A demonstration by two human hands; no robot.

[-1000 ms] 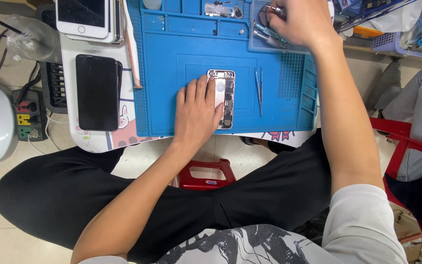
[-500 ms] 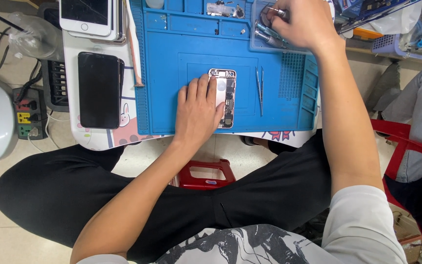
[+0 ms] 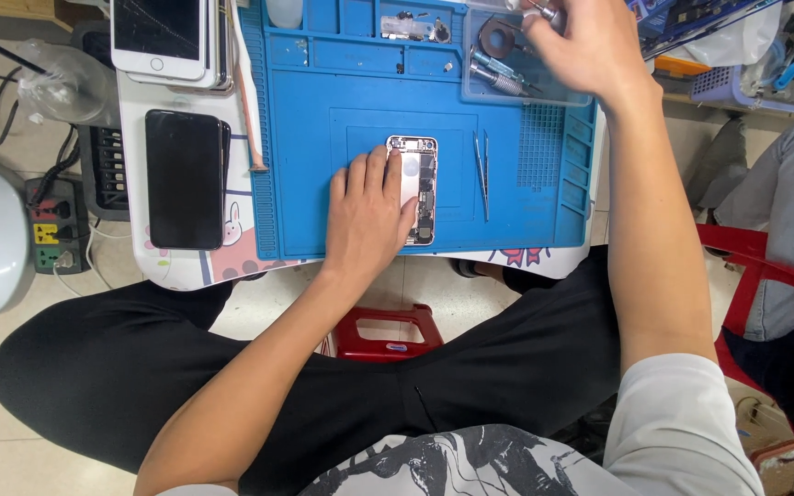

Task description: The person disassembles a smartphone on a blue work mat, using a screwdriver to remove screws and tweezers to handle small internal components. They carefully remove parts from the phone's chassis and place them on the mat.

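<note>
Opened phone (image 3: 420, 188) pinned flat under left hand (image 3: 369, 216), right hand (image 3: 585, 41) up at tool tray (image 3: 544, 92).

Nearest, black-trousered lap and red stool (image 3: 388, 335) below table edge. On blue mat (image 3: 314, 174), left hand spread open, palm down, fingers across left side of opened phone, insides exposed on the right. Just right of phone, tweezers (image 3: 482, 170) lying lengthwise, apart from it. Left of mat, black phone (image 3: 186, 179) face up on white table (image 3: 176, 266); beyond it, white phone (image 3: 158, 37) with cracked screen. Farther back, clear tool tray with screwdrivers (image 3: 498, 78) on mat's far right corner; above it, right hand curled shut around a small metal-tipped tool (image 3: 544, 11), blurred, kind unclear. At right edge, another person's grey sleeve (image 3: 783, 211) and a red chair (image 3: 765, 276).
</note>
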